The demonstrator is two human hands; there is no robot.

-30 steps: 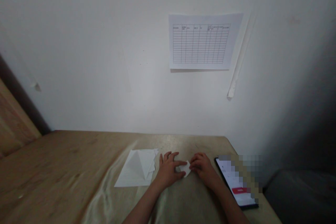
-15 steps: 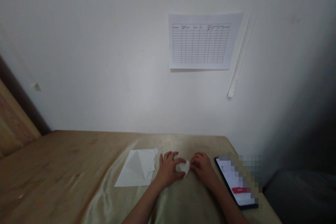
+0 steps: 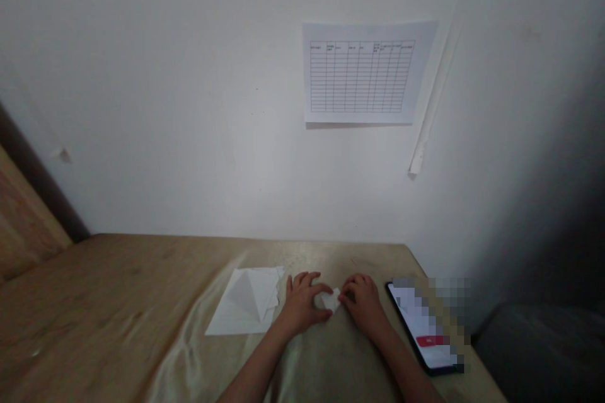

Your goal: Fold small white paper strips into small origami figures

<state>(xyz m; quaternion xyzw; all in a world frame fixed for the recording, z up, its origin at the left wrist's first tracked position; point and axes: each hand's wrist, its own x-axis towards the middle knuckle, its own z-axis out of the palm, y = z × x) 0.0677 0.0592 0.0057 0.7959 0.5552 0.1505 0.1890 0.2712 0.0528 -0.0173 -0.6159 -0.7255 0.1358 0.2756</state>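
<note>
A small folded piece of white paper [image 3: 331, 300] lies on the wooden table [image 3: 118, 302] between my two hands. My left hand [image 3: 302, 305] has its fingers curled round the paper's left side, pinching it. From the right, my right hand [image 3: 362, 302] pinches the other side with bent fingers. Most of the paper is hidden by the fingers. Just left of my left hand lies a stack of white sheets [image 3: 248, 302] with a folded triangular shape on top.
A phone [image 3: 423, 327] with a lit screen lies to the right of my right hand, near the table's right edge. A printed table sheet [image 3: 362, 72] hangs on the white wall behind. A wooden board [image 3: 23, 220] leans at the far left.
The folded paper has got smaller between my hands as the fingers closed in on it. Both hands stayed at the same spot on the table.
</note>
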